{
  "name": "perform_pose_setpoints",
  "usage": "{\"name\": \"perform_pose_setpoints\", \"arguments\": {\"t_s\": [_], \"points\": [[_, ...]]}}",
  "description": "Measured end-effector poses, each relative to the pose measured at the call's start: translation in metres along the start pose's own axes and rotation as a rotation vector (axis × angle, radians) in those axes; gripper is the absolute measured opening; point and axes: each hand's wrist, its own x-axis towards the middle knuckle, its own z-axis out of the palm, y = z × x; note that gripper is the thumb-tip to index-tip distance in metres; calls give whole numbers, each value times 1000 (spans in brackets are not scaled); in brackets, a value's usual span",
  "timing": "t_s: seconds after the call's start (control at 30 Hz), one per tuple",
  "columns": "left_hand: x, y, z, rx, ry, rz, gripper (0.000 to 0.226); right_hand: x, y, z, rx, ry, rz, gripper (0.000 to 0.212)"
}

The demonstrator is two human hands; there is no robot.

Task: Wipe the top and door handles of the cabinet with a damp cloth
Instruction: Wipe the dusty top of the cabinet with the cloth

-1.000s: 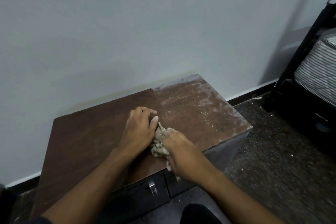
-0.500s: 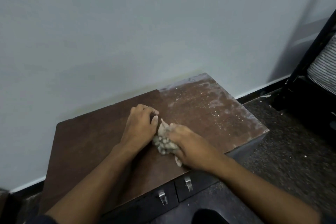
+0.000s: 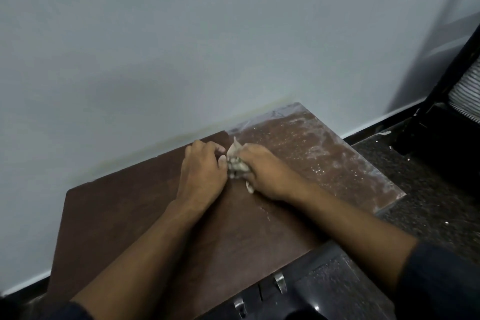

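On the cabinet top, both hands clutch the cloth.

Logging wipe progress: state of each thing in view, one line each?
cloth: crumpled, pressed on the cabinet top between both hands
right hand: grips the cloth
left hand: fingers curled, resting on the top, thumb against the cloth
cabinet top: left part dark and clean, right part dusty white
door handles: untouched, doors shut
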Motion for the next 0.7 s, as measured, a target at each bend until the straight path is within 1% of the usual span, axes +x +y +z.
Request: {"name": "perform_pose_setpoints", "arguments": {"t_s": [0.03, 0.07, 0.17, 0.2, 0.23, 0.27, 0.3, 0.33, 0.37, 0.43, 0.5, 0.57, 0.6, 0.63, 0.67, 0.7], "points": [[0, -1, 0, 3, -14, -3, 16, 18, 6, -5, -5, 15, 29, 18], [0, -3, -1, 4, -27, -8, 17, 33, 10, -7, -28, 34, 59, 17], [1, -7, -5, -27, -15, -30, 20, 55, 13, 8, -146, 79, 169, 31], [2, -9, -6, -37, 6, -26, 21, 51, 9, 15, -155, 87, 154, 31], [4, -10, -7, -45, 32, -20, 21, 46, 4, 22, -134, 83, 95, 26], [6, -10, -7, -55, 52, -17, 21, 38, -2, 26, -90, 58, 15, 16], [8, -9, -8, -65, 62, -20, 21, 32, -7, 25, -43, -2, -57, 8], [10, -9, -9, -74, 61, -26, 22, 32, -8, 19, 8, -57, -94, 5], [11, -9, -9, -76, 51, -30, 22, 38, -4, 10, 33, -96, -101, 9], [10, -10, -9, -53, 16, -26, 22, 58, 9, -5, 21, -76, -72, 17], [6, -14, -11, -48, -23, -29, 24, 80, 21, -7, -70, -10, 31, 25], [4, -18, -14, -59, -32, -51, 24, 92, 17, 8, -218, -16, 139, 34], [5, -21, -15, -57, -21, -65, 21, 91, 10, 16, -228, -28, 117, 34], [6, -23, -16, -57, -10, -79, 17, 86, 5, 22, -193, -49, 46, 32], [7, -25, -17, -65, -5, -89, 15, 78, 2, 25, -129, -67, -27, 30], [9, -26, -19, -75, -6, -96, 16, 74, 2, 22, -77, -93, -60, 29]]}}
